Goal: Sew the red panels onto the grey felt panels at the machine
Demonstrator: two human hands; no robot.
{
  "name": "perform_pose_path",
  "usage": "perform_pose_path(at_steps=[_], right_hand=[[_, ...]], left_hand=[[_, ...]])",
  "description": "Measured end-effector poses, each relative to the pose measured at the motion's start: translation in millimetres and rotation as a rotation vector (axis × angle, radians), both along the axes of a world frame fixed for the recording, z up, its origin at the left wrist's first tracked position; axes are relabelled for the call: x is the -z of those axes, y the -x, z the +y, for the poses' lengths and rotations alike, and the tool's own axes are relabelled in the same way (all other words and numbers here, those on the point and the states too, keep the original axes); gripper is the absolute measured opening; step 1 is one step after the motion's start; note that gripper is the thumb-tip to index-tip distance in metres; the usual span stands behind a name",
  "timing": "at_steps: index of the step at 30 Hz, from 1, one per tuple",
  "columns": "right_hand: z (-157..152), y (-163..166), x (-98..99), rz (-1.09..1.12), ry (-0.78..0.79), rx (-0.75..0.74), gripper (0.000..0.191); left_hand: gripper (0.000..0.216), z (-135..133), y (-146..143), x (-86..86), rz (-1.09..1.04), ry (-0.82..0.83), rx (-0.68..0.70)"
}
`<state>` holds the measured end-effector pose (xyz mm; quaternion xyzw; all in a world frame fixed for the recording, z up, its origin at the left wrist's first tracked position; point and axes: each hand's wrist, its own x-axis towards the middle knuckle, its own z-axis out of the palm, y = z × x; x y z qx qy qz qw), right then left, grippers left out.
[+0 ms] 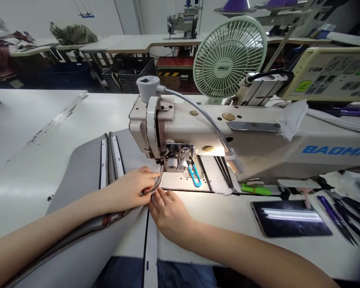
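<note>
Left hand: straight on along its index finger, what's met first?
Past the gray material it already touches, the left hand would probably meet the blue snips first; clearance under the machine head is unclear.

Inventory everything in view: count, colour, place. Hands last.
Sewing machine: 1, off-white, centre-right
Fabric: 1 workpiece, grey, centre-left
Slotted strips: 3, white, centre-left and bottom
Lamp: 1, silver-grey, on machine
Snips: 1, blue, on machine
Thin strips: several, black, on machine
Phone: 1, black, table right
Tool: 1, bright green, behind phone
Scissors: 1, black, far right
Slim tool: 1, purple, right of phone
Fan: 1, pale green, behind machine
Control panel: 1, cream, upper right
Thread cones: 2, purple, top right
Background machine: 1, grey, upper centre
Cloth piles: 2, olive and reddish, upper left
Crate: 1, black, rear centre-left
Table: 1, white, foreground
Left hand: 1, bare, on fabric
Right hand: 1, bare, at fabric edge
</note>
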<state>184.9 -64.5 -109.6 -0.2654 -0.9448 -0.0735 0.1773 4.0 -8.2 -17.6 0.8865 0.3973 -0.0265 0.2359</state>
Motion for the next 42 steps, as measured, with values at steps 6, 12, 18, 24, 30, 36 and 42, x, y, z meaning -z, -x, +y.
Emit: perform_pose_path(at_steps=[6,12,18,24,30,36,42], right_hand=[[-3.2,2.2,3.8,0.031,-0.054,0.01,0.035],[-5.2,4.4,5.9,0.065,-0.063,0.006,0.034],[-5.5,6.0,6.5,0.053,-0.07,0.008,0.034],[-7.2,4.8,3.1,0.039,-0.077,0.003,0.035],[-7.7,4.7,2.7,0.088,-0.089,0.029,0.034],[-6.0,2.5,-0.7,0.074,-0.04,0.007,0.031],[-3.9,1.9,-1.8,0.045,-0.002,-0.004,0.032]], left_hand=[[0.023,-0.4,-2.8,2.9,0.018,0.011,-0.021],[0.026,-1.4,-3.4,4.0,0.068,0.066,-0.057],[0.027,-1.4,-2.6,5.4,0.06,0.053,-0.043],[0.028,-2.0,-3.9,7.8,0.078,0.03,-0.044],[0.027,-1.8,-4.4,9.7,0.123,0.035,-0.047],[0.023,0.5,-5.2,10.0,0.11,0.062,-0.03],[0.028,2.1,-5.3,9.8,0.107,0.064,-0.006]])
